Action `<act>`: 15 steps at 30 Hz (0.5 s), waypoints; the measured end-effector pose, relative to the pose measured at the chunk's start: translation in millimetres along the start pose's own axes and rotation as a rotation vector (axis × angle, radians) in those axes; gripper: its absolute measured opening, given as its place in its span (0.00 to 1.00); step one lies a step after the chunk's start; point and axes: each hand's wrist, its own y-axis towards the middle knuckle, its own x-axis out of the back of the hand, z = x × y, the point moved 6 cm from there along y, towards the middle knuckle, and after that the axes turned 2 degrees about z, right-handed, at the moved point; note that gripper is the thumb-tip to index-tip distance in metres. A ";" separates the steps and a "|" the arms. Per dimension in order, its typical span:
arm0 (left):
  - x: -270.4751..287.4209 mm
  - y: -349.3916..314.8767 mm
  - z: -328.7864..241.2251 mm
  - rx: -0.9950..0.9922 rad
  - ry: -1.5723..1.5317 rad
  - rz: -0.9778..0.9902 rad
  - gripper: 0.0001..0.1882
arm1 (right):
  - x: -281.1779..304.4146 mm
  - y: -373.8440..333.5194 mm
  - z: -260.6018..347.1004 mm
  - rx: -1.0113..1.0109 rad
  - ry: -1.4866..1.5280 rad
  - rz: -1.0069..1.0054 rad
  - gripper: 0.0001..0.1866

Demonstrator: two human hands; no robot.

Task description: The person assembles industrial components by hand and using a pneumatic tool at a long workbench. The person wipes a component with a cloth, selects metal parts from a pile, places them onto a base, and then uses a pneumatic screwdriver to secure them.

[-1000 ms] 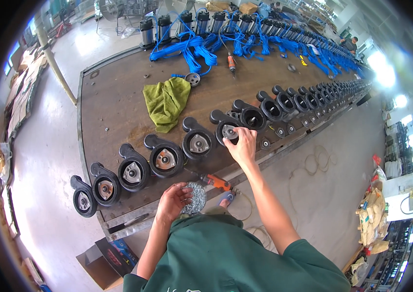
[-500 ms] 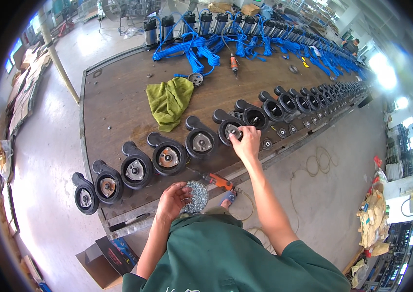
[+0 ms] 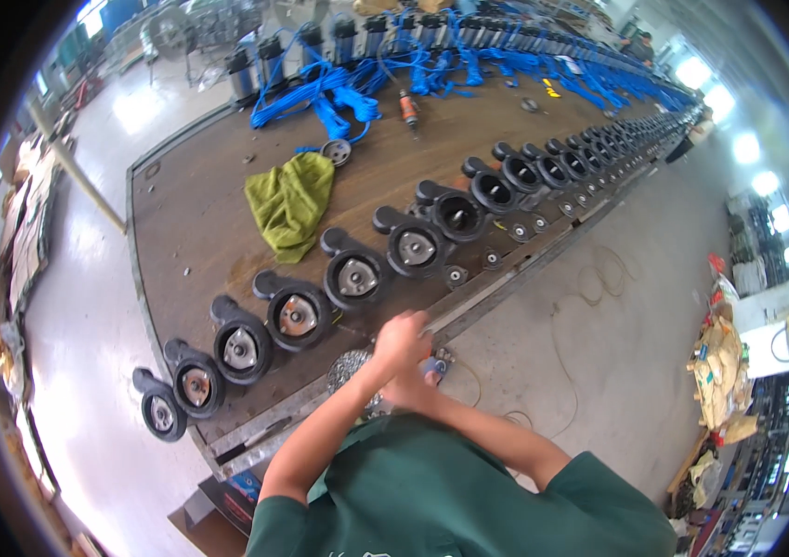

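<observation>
In front of me, at the table's near edge, my hands have come together. My left hand (image 3: 402,342) is closed over the front of the pair; whatever its fingers hold is hidden. My right hand (image 3: 408,385) is just below and against it, with its fingers mostly out of sight. Behind them shows a bit of an orange power screwdriver (image 3: 427,350); I cannot tell whether a hand grips it. A round dish of small screws (image 3: 346,368) is beside my left wrist. Closest beyond my hands are black pump housings (image 3: 355,269) with metal plates seated inside, including a grey plate (image 3: 416,248).
The row of black housings (image 3: 492,187) runs off to the far right, with loose metal plates (image 3: 456,276) along the near edge. A green cloth (image 3: 290,206), another orange driver (image 3: 408,110), blue cable coils (image 3: 339,104) and silver motors (image 3: 345,45) occupy the table beyond.
My right hand has left the metal plate in a housing and come back toward me. My left hand has moved right from the screw dish to meet it. The view has shifted.
</observation>
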 end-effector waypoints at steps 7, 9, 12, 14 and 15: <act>-123.3 142.4 -13.9 0.017 0.487 0.057 0.19 | -183.7 -8.4 -57.4 -0.104 0.572 -0.002 0.26; -141.6 164.4 -5.1 0.048 0.692 0.049 0.19 | -188.4 -2.7 -51.6 -0.125 0.630 -0.023 0.25; -156.1 191.1 26.8 0.194 0.759 0.038 0.20 | -155.2 6.2 -33.3 -0.078 0.576 0.054 0.22; -165.2 198.0 50.3 0.265 0.746 0.094 0.25 | -78.7 13.5 -10.1 -0.035 0.430 0.183 0.20; -170.4 202.6 32.6 0.254 0.753 0.154 0.27 | -66.2 14.2 -18.6 -0.049 0.417 0.175 0.19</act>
